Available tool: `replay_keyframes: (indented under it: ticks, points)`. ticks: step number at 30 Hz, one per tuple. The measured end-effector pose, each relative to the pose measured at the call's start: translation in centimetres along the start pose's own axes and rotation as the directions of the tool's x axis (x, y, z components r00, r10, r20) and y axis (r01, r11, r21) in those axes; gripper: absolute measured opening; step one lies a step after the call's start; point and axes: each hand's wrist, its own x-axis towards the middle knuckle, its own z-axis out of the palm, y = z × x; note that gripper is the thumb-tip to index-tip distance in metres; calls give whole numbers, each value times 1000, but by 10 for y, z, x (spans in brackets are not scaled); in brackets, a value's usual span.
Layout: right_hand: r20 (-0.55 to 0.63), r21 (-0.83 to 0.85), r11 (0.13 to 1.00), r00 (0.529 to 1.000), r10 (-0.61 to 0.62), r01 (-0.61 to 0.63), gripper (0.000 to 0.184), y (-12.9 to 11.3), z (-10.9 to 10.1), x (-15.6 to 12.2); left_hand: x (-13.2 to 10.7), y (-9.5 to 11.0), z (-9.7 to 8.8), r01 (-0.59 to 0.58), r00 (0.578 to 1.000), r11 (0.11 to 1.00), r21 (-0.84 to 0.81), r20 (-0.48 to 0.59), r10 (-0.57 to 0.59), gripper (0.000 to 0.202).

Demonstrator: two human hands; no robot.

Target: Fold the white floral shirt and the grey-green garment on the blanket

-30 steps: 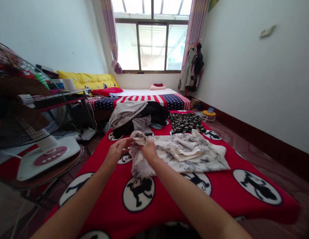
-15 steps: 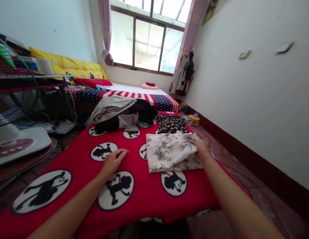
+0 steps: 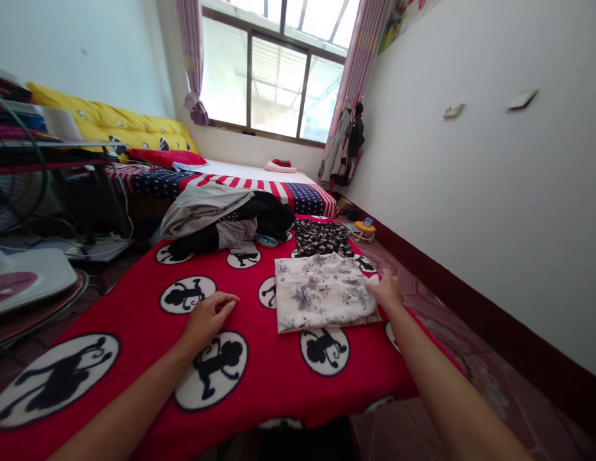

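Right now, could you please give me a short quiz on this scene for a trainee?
1. Which hand touches the folded white floral garment? A left, B right, C both.
2. True or false: the left hand rests on the red monkey-print blanket.
3. What lies just behind the white garment?
Key: 1 B, the right hand, at its right edge. 2 true. 3 a folded dark floral garment.

Bare red blanket (image 3: 269, 384) is lying open between the left hand (image 3: 209, 317) and the folded floral garment (image 3: 321, 291); the clothes pile (image 3: 221, 221) is blocking passage farther back.
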Motion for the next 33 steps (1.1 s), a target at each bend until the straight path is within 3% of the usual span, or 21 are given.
replay_keyframes:
  ticks: [3,7,13,16,20,23,28,33]
  points:
    - [-67,-114,993,997,-48,40,53,-19,-6,-3,-1,3,1,-3,1000,1000,5,-3,3,28]
    - [112,-160,971,981,-158,175,35,-42,-2,-2,-4,6,-1,-16,1000,1000,-15,-4,16,30]
    - [183,-208,967,977,-107,145,21,-26,4,-2,-8,10,4,-185,982,983,-10,39,185,35]
    - [187,-231,967,980,-65,108,21,-17,2,-3,-5,25,16,-327,940,945,6,107,325,40]
    - [187,-256,964,982,-29,77,22,-16,1,2,3,56,44,-511,838,859,35,242,489,41]
    - [144,-248,967,989,-31,66,34,-21,4,13,8,75,70,-569,776,821,44,360,518,43]
    - [188,-210,969,978,-88,128,39,-34,19,28,4,83,101,-588,739,804,87,462,490,41]
    - [361,-278,938,927,-97,207,22,-36,22,25,2,77,106,-595,727,801,70,471,499,45]
